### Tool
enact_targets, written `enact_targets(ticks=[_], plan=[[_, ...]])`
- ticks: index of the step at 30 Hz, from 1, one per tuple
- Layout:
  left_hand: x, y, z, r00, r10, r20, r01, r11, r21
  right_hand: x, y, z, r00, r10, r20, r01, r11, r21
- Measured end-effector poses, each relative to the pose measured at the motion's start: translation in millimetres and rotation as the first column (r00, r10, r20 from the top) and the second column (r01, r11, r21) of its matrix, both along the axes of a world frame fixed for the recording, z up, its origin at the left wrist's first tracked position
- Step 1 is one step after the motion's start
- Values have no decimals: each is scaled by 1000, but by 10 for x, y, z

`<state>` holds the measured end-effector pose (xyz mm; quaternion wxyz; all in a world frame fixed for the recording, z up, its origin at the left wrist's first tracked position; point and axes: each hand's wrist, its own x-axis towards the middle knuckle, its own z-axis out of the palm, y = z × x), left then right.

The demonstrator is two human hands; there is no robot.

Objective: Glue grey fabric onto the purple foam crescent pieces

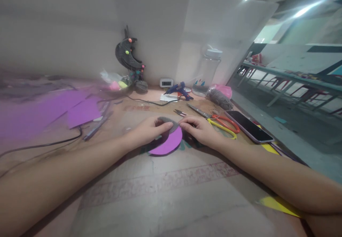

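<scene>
A purple paper crescent [169, 142] with a dark grey, felt-like piece [173, 127] over its upper part is held just above the table. My left hand [153, 128] grips it from the left, thumb pressed on the grey piece and fingers partly hidden behind. At the upper right edge, the closed fingertips of my right hand [196, 128] pinch the grey piece where it meets the purple. Right behind that hand lie scissors [224, 123] with orange and yellow handles. A small pointed metal tool [180, 112] rests close to the fingers.
A blue glue gun [179, 90], a small digital clock [166, 83] and a clear bottle [208, 69] stand at the back. A dark crescent ornament [127, 55] is against the partition. Purple sheets [82, 110] lie left, a phone [249, 126] right. A black cable [53, 145] crosses the left side.
</scene>
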<state>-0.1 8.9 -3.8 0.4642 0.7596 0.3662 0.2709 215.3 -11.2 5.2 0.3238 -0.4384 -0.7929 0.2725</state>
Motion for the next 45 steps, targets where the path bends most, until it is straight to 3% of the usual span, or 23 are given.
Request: enact_targets(ticks=[5, 10, 19, 31, 39, 45], plan=[[-8, 4, -15, 999, -40, -4, 40, 999, -18, -8, -15, 4, 999, -30, 13, 30, 999, 31], [-15, 8, -30, 995, -91, -33, 90, 995, -34, -4, -22, 17, 996, -27, 88, 14, 990, 143], [-13, 0, 1, 988, -129, -85, 133, 990, 52, -4, -17, 5, 995, -3, 99, -15, 984, 179], [7, -34, -6, 1000, -8, 6, 8, 999, -36, -17, 5, -30, 996, -81, 25, 81, 996, 32], [8, 3, -32, 998, 4, 59, -3, 1000, -10, 2, 30, -58, 994, -108, -36, 109, 993, 48], [-1, 25, -48, 997, 54, 53, -53, 998, -15, 21, 38, -85, 967, -206, -153, 229, 961, 155]])
